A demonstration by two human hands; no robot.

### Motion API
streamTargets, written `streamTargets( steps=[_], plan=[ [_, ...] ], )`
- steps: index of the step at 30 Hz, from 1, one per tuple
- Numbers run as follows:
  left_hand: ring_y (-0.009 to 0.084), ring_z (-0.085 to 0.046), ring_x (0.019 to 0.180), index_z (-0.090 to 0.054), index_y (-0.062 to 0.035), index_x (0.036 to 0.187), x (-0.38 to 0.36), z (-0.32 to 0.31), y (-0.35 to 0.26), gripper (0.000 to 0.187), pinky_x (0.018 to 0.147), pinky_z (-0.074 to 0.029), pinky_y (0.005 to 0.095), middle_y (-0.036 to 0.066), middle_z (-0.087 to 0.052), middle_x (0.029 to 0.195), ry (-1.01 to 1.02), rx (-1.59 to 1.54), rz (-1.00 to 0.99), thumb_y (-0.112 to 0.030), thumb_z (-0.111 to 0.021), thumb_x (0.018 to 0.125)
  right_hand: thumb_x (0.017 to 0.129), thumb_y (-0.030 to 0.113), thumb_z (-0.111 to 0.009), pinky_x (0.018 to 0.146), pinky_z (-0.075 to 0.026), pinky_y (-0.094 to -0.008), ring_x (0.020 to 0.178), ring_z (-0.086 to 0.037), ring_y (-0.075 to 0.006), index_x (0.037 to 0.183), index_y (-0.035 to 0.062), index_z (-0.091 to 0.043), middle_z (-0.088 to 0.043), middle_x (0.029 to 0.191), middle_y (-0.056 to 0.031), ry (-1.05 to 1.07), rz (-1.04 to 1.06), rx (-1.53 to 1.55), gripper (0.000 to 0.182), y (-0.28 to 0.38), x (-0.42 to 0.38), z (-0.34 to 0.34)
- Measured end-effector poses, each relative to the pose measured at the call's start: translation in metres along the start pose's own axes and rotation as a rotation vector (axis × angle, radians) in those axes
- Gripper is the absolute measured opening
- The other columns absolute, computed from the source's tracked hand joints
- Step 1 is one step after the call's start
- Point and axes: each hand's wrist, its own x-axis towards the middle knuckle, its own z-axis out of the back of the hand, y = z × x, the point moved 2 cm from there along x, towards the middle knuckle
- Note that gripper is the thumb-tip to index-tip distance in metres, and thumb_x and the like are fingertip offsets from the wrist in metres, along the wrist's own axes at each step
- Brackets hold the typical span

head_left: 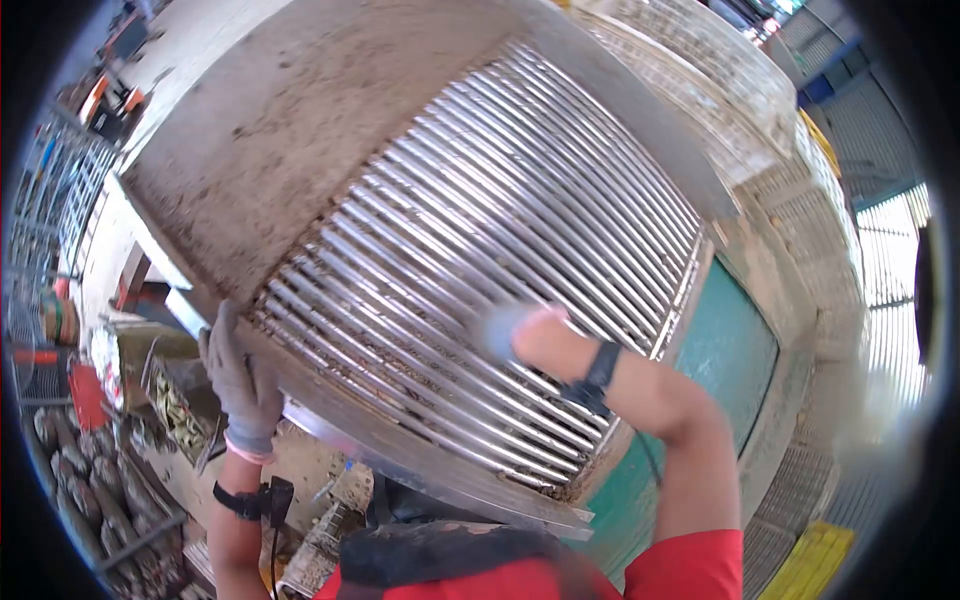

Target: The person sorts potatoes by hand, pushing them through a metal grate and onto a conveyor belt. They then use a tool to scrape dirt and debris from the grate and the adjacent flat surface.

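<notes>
My left hand [240, 380], in a grey glove with a pink cuff, rests on the near left edge of a metal tray-like frame [400, 440], its fingers over the rim. Over the shiny metal rods [470, 240] in the middle of the frame is my right hand [505, 332], smeared by motion, so its fingers cannot be made out. Brown crumbs of dirt lie between the rods near it. Black bands circle both wrists.
A dirt-covered metal plate [310, 110] adjoins the rods at the upper left. Beyond the rods' right end is a green surface [725, 350]. Stacked pale crates [700, 60] stand at the upper right. Filled sacks [90, 470] lie at the lower left.
</notes>
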Motion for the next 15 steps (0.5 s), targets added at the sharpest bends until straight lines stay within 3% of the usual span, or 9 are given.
streamTargets(
  steps=[1, 2, 3, 6, 9, 10, 13, 14, 15],
  plan=[
    [0.0388, -0.043, 0.131, -0.039, 0.0064, 0.140, -0.001, -0.001, 0.000, 0.063, 0.115, -0.019, 0.0536, 0.022, -0.049, 0.138, 0.002, -0.005, 0.010, -0.007, -0.045, 0.079, 0.089, 0.026, -0.055, 0.102, -0.039, -0.0567, 0.126, -0.054, -0.0238, 0.132, 0.0206, -0.059, -0.053, 0.140, -0.0109, 0.021, 0.078, -0.115, 0.044, -0.043, 0.032, -0.066],
    [0.0387, -0.043, 0.131, -0.039, 0.0061, 0.140, -0.003, -0.002, 0.001, 0.063, 0.115, -0.018, 0.0533, 0.023, -0.049, 0.138, 0.005, -0.013, 0.019, -0.007, -0.044, 0.079, 0.098, 0.041, -0.042, 0.108, -0.033, -0.0559, 0.133, -0.048, -0.0238, 0.140, 0.0246, -0.051, -0.048, 0.146, 0.0021, 0.164, -0.100, -0.190, 0.046, -0.075, 0.003, -0.098],
    [0.0385, -0.043, 0.131, -0.039, 0.0054, 0.141, -0.003, -0.004, 0.001, 0.063, 0.115, -0.017, 0.0531, 0.022, -0.049, 0.138, 0.012, 0.006, 0.025, -0.006, -0.043, 0.079, 0.100, 0.038, -0.039, 0.105, -0.038, -0.0511, 0.128, -0.052, -0.0231, 0.138, 0.0244, -0.053, -0.055, 0.140, 0.0022, 0.248, -0.124, -0.155, 0.043, -0.106, -0.036, -0.115],
    [0.0367, -0.043, 0.131, -0.041, 0.0012, 0.141, 0.001, -0.007, 0.000, 0.065, 0.115, -0.017, 0.0526, 0.018, -0.051, 0.137, 0.047, 0.102, 0.073, -0.003, -0.042, 0.076, 0.094, 0.061, -0.037, 0.090, -0.050, -0.0378, 0.102, -0.064, -0.0215, 0.132, 0.0089, -0.056, -0.065, 0.121, -0.0035, 0.342, -0.313, 0.285, 0.067, -0.186, -0.097, -0.151],
    [0.0365, -0.043, 0.130, -0.042, 0.0008, 0.140, 0.005, -0.008, -0.005, 0.067, 0.115, -0.019, 0.0518, 0.019, -0.051, 0.137, 0.084, 0.137, 0.134, -0.003, -0.042, 0.074, 0.088, 0.072, -0.038, 0.078, -0.053, -0.0354, 0.085, -0.066, -0.0211, 0.129, 0.0024, -0.056, -0.068, 0.103, -0.0103, 0.380, -0.280, 0.351, 0.083, -0.201, -0.128, -0.102],
    [0.0365, -0.043, 0.130, -0.042, 0.0009, 0.140, 0.006, -0.009, -0.008, 0.067, 0.115, -0.020, 0.0514, 0.019, -0.051, 0.137, 0.087, 0.153, 0.142, -0.004, -0.043, 0.074, 0.094, 0.063, -0.032, 0.086, -0.050, -0.0383, 0.094, -0.066, -0.0259, 0.131, 0.0030, -0.054, -0.065, 0.113, -0.0165, 0.136, -0.224, 0.384, 0.075, -0.200, -0.131, -0.084],
    [0.0367, -0.044, 0.130, -0.042, 0.0007, 0.141, 0.007, -0.010, -0.003, 0.066, 0.114, -0.022, 0.0489, 0.020, -0.051, 0.137, 0.104, 0.176, 0.153, -0.005, -0.044, 0.074, 0.099, 0.056, -0.031, 0.096, -0.046, -0.0426, 0.109, -0.062, -0.0376, 0.132, 0.0040, -0.054, -0.062, 0.120, -0.0246, -0.462, -0.177, 0.589, 0.066, -0.227, -0.091, -0.050],
    [0.0367, -0.044, 0.130, -0.042, 0.0006, 0.141, 0.006, -0.011, -0.001, 0.066, 0.114, -0.023, 0.0479, 0.020, -0.051, 0.137, 0.111, 0.176, 0.157, -0.005, -0.044, 0.075, 0.099, 0.055, -0.033, 0.098, -0.045, -0.0422, 0.115, -0.057, -0.0418, 0.132, 0.0039, -0.055, -0.062, 0.120, -0.0249, -0.569, -0.154, 0.641, 0.065, -0.230, -0.087, -0.036],
    [0.0370, -0.045, 0.128, -0.042, 0.0008, 0.141, 0.006, -0.011, -0.002, 0.066, 0.113, -0.026, 0.0455, 0.020, -0.051, 0.137, 0.107, 0.197, 0.110, -0.007, -0.046, 0.075, 0.097, 0.060, -0.034, 0.096, -0.047, -0.0441, 0.111, -0.060, -0.0385, 0.131, 0.0083, -0.055, -0.062, 0.121, -0.0213, -0.587, -0.188, 0.617, 0.065, -0.246, -0.066, -0.037]
  ],
)
